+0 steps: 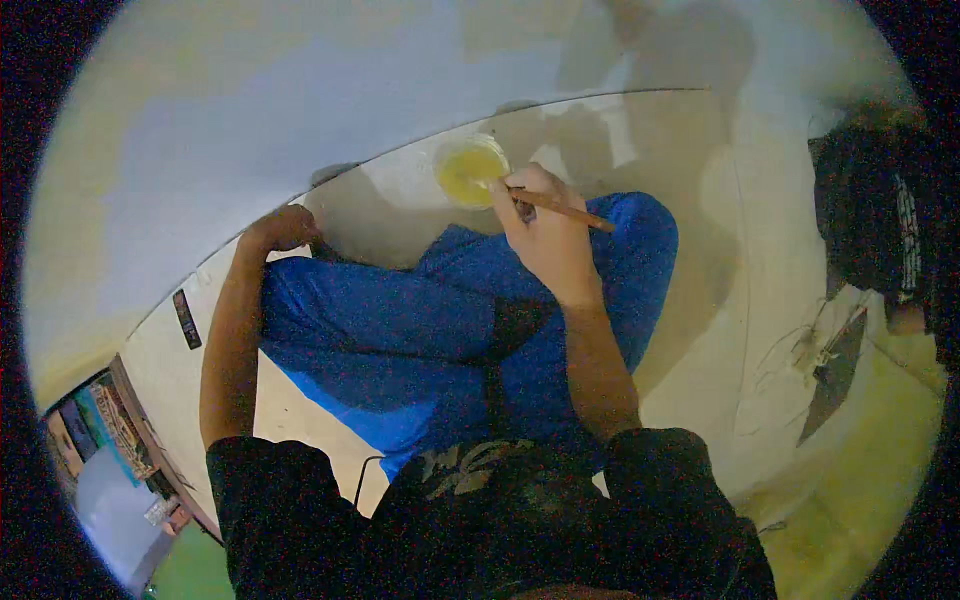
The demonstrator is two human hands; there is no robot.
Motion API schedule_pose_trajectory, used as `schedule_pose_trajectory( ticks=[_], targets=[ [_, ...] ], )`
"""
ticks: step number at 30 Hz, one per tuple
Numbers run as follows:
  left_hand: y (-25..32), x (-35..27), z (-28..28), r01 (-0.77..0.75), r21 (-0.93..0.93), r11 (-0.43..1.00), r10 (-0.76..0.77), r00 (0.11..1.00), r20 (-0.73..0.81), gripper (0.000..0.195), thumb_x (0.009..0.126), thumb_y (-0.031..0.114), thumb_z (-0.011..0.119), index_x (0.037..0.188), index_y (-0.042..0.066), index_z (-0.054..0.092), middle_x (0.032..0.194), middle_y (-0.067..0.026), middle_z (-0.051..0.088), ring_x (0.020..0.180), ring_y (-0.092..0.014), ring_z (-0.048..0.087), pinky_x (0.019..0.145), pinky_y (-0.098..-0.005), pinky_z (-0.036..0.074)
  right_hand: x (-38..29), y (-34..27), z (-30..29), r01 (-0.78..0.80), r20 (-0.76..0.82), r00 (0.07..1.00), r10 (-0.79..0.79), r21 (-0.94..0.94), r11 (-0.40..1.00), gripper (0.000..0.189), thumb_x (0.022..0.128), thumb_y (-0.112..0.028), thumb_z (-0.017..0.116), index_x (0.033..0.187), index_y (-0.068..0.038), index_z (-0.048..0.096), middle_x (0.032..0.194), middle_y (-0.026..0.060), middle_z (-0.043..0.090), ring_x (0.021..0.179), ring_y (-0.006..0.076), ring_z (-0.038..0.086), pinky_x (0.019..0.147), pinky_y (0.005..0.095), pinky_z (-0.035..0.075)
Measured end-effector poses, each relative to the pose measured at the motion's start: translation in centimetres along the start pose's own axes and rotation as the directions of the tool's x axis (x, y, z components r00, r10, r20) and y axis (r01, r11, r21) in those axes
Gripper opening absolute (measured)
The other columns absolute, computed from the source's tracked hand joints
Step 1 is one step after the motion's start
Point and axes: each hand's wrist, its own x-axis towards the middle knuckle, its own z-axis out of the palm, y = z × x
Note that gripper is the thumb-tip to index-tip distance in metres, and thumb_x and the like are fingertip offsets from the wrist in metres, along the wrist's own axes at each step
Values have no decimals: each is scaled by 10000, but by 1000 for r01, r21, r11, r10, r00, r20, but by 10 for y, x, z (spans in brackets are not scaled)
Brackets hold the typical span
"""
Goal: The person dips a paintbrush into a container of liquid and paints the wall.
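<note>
A round, clear container with yellow contents [472, 171] stands on the pale surface in front of my crossed legs. My right hand [541, 217] is at its right edge, pinching a thin brown wooden stick or handle [570, 210] that slants down to the right. The stick's other end is hidden by my fingers, and whether it reaches into the yellow contents is unclear. My left hand [289, 227] is curled beside my left knee, near the far edge of the pale surface; nothing can be made out in it.
A dark, narrow object [187, 319] lies left of my left forearm. Shelves with several items [112, 420] stand at the lower left. At the right are dark cloth [862, 210] and a grey piece with strands [836, 367]. A pale wall [247, 112] rises beyond the surface.
</note>
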Motion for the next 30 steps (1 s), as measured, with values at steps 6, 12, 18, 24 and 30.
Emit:
schedule_pose_trajectory(
  ticks=[6,12,18,24,30],
  targets=[
    [23,-13,-23,16,-81,997,-18,999,-36,318,870,315,559,805,38,701,867,-169,685,842,-337,649,798,-463,511,-2,6,3,-11,9,1000,11,-20,1000,161,858,-168,689,805,-32,621,762,134,655,709,333,650,638,410,528],
    [-7,-8,3,-187,108,976,196,977,-80,280,870,295,591,746,57,670,807,-139,685,764,-319,652,743,-450,505,-8,12,-5,-74,-247,965,88,64,995,172,884,-156,690,800,-9,661,618,61,589,533,117,536,493,282,409],
    [-13,-2,7,6,-40,999,-8,999,-54,376,889,379,550,821,38,696,837,-160,684,831,-326,646,778,-451,503,-4,37,-30,-357,-307,809,502,422,833,295,929,-279,646,755,-54,569,624,29,582,558,134,550,528,297,437],
    [1,-14,-8,2,-265,964,-26,996,-87,403,866,392,556,796,29,715,838,-147,686,764,-276,649,753,-417,514,1,35,-34,-361,-179,798,575,622,695,313,951,-308,615,744,-86,535,596,2,553,518,64,471,452,219,339],
    [-2,-13,-4,158,-346,925,-174,985,-15,331,895,303,544,795,33,709,795,-125,691,757,-254,671,737,-405,524,6,38,-36,-372,-158,815,558,595,712,301,951,-296,613,744,-93,530,609,22,575,496,60,460,436,224,336]
  ],
)
